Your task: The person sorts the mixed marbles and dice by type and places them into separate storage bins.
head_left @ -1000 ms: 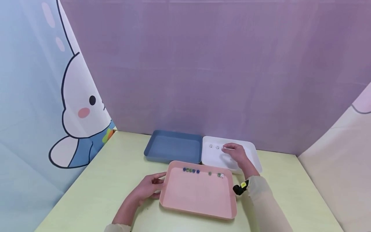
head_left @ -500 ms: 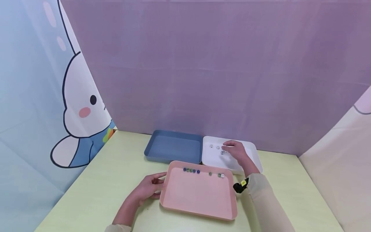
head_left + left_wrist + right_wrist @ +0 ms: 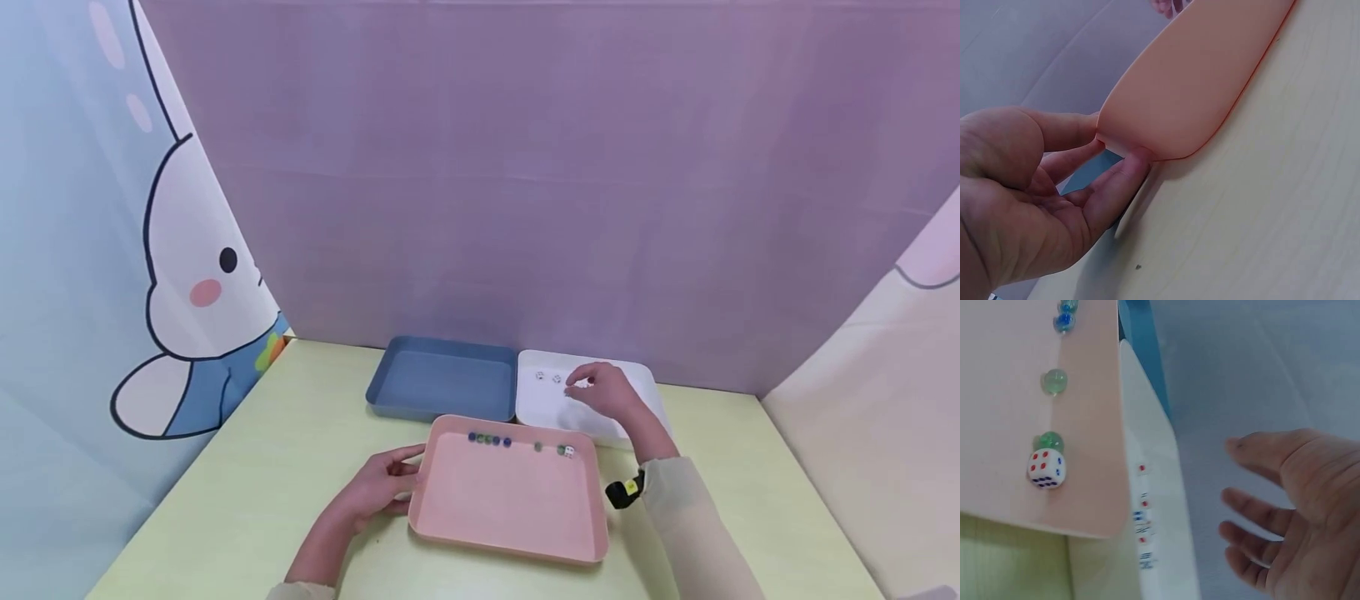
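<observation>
My left hand (image 3: 378, 486) grips the left edge of a pink tray (image 3: 510, 508), fingers at its rim and outer wall in the left wrist view. Near the tray's far wall lies a row of blue and green marbles (image 3: 489, 439), with a separate green marble (image 3: 1055, 381) further right. Another green marble (image 3: 1051, 441) sits against a white die (image 3: 1047, 469). My right hand (image 3: 609, 392) hovers over the white tray (image 3: 536, 407) with thumb and fingers apart, nothing between them in the right wrist view. Several dice (image 3: 557, 379) lie in that tray, some hidden behind the fingers.
A blue tray (image 3: 442, 385) stands left of the white one, right beside it. Both are at the back of the pale yellow table (image 3: 315, 425), before a purple curtain (image 3: 480, 183). The pink tray's far edge overlaps their front edges in the head view.
My right fingers have spread apart and moved slightly back over the white tray; dice that showed below the fingertips half a second ago are now covered. The left hand keeps its place.
</observation>
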Tool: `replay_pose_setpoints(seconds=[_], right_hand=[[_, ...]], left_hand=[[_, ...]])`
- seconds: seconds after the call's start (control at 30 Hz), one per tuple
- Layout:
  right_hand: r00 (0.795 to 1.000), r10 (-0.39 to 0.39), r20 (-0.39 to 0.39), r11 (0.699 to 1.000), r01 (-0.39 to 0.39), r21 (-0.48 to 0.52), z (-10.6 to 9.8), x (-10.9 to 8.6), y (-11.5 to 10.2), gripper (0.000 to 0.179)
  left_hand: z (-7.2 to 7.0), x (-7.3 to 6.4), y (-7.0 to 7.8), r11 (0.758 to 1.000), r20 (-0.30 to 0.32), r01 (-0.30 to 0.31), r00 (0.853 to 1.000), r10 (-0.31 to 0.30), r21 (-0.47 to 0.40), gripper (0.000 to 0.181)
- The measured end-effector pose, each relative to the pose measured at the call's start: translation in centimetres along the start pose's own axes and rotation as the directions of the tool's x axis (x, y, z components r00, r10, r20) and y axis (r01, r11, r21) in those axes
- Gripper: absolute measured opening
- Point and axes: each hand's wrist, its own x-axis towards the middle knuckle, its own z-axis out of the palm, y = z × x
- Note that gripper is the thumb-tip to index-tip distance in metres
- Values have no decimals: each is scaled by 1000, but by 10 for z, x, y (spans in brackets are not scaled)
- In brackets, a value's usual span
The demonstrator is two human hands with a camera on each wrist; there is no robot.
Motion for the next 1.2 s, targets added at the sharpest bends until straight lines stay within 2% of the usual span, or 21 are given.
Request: replay_pose_setpoints(seconds=[0.17,0.37,0.53,0.67,0.9,1.03,1.2], right_hand=[[995,-28,99,986,44,-158,-7,-12,-25,5],[985,85,151,934,-26,-356,-9,-25,-43,4],[979,156,128,902,-89,-423,-2,-35,-47,6],[976,187,108,875,-116,-471,11,-40,-46,9],[966,244,86,803,-152,-576,27,-43,-46,12],[963,264,62,765,-170,-621,31,-44,-46,7],[962,266,57,739,-166,-653,39,-46,-44,8]], left_hand=[[-2,-1,1,1000,2,-2,1000,2,-5,59],[1,2,1,1000,6,-8,1000,8,-7,59],[2,6,-1,1000,9,-19,1000,19,-8,60],[1,3,-1,1000,10,-15,1000,15,-2,60],[3,2,0,1000,2,-3,1000,3,-5,60],[5,2,2,1000,-1,-1,1000,1,-14,59],[6,2,2,1000,1,-3,1000,3,-15,57]])
